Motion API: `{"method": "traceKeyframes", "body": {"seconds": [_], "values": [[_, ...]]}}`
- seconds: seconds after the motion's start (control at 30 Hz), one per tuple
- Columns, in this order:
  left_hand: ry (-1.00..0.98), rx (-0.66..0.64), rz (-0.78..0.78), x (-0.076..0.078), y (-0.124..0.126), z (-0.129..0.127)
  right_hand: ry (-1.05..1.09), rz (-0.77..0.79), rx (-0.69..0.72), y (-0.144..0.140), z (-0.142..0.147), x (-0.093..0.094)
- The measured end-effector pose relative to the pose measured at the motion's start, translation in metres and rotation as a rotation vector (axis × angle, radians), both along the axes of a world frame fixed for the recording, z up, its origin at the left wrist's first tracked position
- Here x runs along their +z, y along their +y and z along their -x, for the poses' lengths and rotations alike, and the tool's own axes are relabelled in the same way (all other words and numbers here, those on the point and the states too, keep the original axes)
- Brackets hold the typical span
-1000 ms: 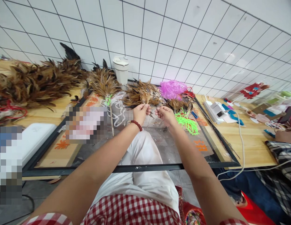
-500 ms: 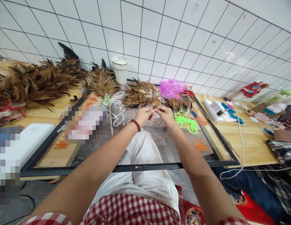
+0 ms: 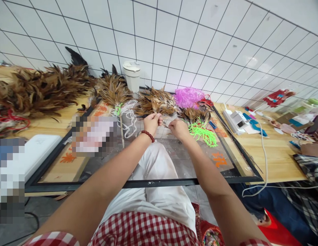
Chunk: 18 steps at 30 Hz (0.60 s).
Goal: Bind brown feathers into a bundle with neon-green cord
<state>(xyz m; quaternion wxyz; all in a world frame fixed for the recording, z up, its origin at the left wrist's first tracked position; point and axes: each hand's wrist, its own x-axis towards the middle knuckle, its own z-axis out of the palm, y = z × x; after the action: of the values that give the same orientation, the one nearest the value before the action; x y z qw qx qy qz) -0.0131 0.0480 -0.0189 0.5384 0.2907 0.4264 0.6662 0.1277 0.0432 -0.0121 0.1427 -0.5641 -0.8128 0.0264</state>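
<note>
Feathers [image 3: 155, 104] are sitting mid-frame on the bench [image 3: 277, 153], so the left hand [image 3: 151, 122] is pinching their stems while the right hand [image 3: 177, 128] is pinching something tiny alongside.

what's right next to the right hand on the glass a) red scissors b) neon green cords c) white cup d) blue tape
b, the neon green cords lie just right of the right hand on the glass; the white cup stands back by the wall.
</note>
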Motion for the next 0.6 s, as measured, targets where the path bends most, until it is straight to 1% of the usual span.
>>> {"method": "traceKeyframes", "body": {"seconds": [0.1, 0.13, 0.2, 0.27, 0.3, 0.4, 0.47, 0.53, 0.6], "values": [[0.015, -0.013, 0.001, 0.000, -0.001, 0.000, -0.098, -0.005, 0.003, -0.003, 0.002, 0.002], [0.018, -0.014, 0.001, 0.000, -0.001, 0.000, -0.082, 0.006, -0.009, -0.002, 0.002, 0.001], [0.020, -0.019, 0.007, 0.000, 0.000, 0.000, 0.036, 0.034, -0.049, 0.002, 0.000, -0.002], [0.019, -0.038, 0.020, 0.001, 0.000, -0.001, 0.273, 0.073, -0.091, 0.009, -0.004, -0.005], [0.021, -0.051, 0.028, 0.001, 0.000, -0.001, 0.441, 0.109, -0.106, 0.012, -0.006, -0.006], [0.021, -0.088, 0.056, 0.005, -0.003, -0.001, 1.052, 0.317, -0.083, 0.020, -0.009, -0.008], [-0.003, -0.125, 0.079, 0.008, -0.007, -0.001, 1.391, 0.456, -0.033, 0.020, -0.008, -0.008], [-0.034, -0.211, 0.114, 0.011, -0.010, -0.002, 1.577, 0.523, 0.013, 0.018, -0.005, -0.007], [-0.052, -0.306, 0.156, 0.014, -0.013, -0.003, 1.644, 0.541, 0.056, 0.015, 0.000, -0.006]]}}
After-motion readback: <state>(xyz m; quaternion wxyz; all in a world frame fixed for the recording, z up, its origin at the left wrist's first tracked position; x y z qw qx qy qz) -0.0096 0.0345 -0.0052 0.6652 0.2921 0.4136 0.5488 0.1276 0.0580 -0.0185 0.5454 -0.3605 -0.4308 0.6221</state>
